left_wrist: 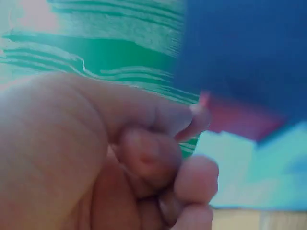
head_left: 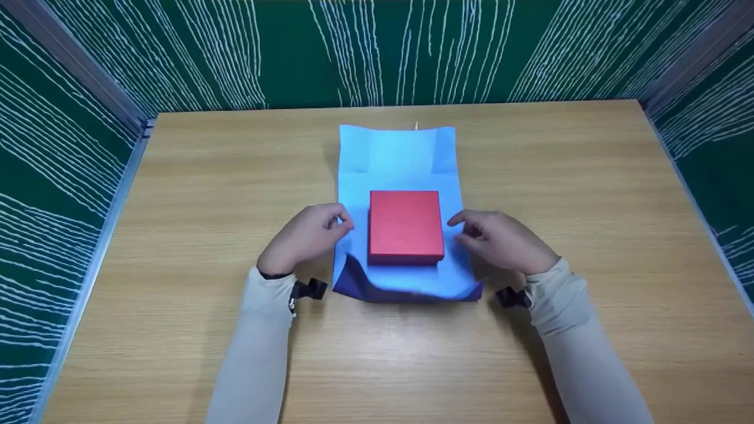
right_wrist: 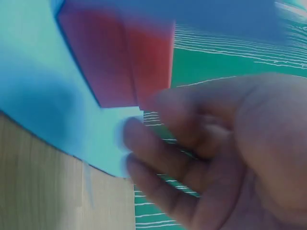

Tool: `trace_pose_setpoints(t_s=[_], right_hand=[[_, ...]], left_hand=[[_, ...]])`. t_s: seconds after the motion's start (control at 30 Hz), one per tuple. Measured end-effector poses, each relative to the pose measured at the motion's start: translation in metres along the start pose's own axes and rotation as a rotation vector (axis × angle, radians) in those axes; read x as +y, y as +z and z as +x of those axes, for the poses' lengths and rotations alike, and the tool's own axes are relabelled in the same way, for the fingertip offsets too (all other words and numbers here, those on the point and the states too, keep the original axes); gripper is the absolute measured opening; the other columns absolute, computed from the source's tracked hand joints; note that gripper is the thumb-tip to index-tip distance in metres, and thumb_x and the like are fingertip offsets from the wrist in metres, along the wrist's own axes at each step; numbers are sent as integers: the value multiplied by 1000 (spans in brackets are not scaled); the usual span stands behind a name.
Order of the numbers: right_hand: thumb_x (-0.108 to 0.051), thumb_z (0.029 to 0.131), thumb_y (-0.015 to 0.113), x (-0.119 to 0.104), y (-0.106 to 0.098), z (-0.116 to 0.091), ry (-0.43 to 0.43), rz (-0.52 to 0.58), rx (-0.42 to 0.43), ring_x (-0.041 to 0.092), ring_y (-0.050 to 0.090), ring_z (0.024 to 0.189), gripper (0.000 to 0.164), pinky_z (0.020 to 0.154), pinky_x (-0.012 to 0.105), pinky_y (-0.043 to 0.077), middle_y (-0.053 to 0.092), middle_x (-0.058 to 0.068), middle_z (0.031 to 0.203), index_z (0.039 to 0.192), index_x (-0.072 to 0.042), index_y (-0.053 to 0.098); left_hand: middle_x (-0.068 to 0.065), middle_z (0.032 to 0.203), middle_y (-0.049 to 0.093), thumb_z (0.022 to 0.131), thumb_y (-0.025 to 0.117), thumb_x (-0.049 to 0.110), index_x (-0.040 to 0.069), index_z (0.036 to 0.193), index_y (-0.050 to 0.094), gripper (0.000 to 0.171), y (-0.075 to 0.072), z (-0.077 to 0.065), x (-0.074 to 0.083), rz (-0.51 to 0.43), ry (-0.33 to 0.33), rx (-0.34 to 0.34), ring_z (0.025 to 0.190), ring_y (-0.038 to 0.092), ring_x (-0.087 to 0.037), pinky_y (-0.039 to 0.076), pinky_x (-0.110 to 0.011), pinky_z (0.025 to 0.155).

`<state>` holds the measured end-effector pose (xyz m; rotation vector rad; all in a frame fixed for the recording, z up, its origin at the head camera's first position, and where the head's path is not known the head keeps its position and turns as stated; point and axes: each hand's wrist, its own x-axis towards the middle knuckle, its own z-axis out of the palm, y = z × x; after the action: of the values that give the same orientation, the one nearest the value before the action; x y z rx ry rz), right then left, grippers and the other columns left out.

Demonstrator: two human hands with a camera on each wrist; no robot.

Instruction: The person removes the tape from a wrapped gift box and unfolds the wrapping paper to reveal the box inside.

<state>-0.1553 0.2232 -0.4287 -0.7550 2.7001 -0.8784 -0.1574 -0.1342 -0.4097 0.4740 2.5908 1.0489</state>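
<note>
A red box (head_left: 405, 224) lies on a sheet of blue paper (head_left: 397, 156) on the table. The paper's near edge curls upward, and crease lines mark its far part. Beside the left edge of the paper is my left hand (head_left: 312, 231), thumb and forefinger tips close together, the other fingers loosely curled; nothing shows between them in the left wrist view. My right hand (head_left: 500, 235) hovers by the paper's right edge, its fingers bent and thumb apart from the forefinger. Both hands are apart from the red box (right_wrist: 115, 57).
The wooden table (head_left: 206, 176) extends on all sides of the paper. Green panels (head_left: 294, 65) with white streaks stand behind it and at both sides. A small pale tip (head_left: 416, 125) pokes up behind the paper's far edge. Each wrist carries a dark camera mount (head_left: 310, 289).
</note>
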Motion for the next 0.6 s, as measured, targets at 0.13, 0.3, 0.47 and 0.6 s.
trace_pose_setpoints(t_s=[0.13, 0.3, 0.47, 0.6], right_hand=[[-12, 94, 74, 4, 4, 1, -42, -47, -90, 27, 64, 104, 35, 93, 47, 54, 69, 13, 118, 126, 1, 68], [-15, 91, 79, 7, 10, 1, -39, -120, -111, 26, 58, 98, 41, 87, 43, 51, 65, 14, 118, 126, 2, 67], [-15, 90, 79, 4, 13, 2, -13, -140, -119, 26, 56, 97, 41, 86, 42, 50, 63, 14, 116, 126, 1, 67], [-17, 90, 79, 4, 14, 2, 20, -153, -130, 27, 56, 102, 43, 89, 44, 51, 60, 14, 120, 129, -2, 66]], left_hand=[[-7, 106, 64, 98, 69, 16, 7, 128, 66, 31, 8, 1, -8, 100, -20, 23, 95, 60, -22, 52, -37, 87], [-8, 145, 54, 87, 80, 22, 10, 141, 61, 59, 22, -1, -3, 237, -42, -119, 131, 52, -26, 46, -43, 110], [-11, 160, 41, 77, 89, 36, 11, 151, 54, 85, 31, -8, 12, 307, -150, -194, 145, 40, -33, 35, -49, 118], [-11, 171, 20, 71, 93, 47, 13, 162, 36, 112, 36, -11, 21, 343, -199, -276, 158, 15, -30, 8, -54, 127]])
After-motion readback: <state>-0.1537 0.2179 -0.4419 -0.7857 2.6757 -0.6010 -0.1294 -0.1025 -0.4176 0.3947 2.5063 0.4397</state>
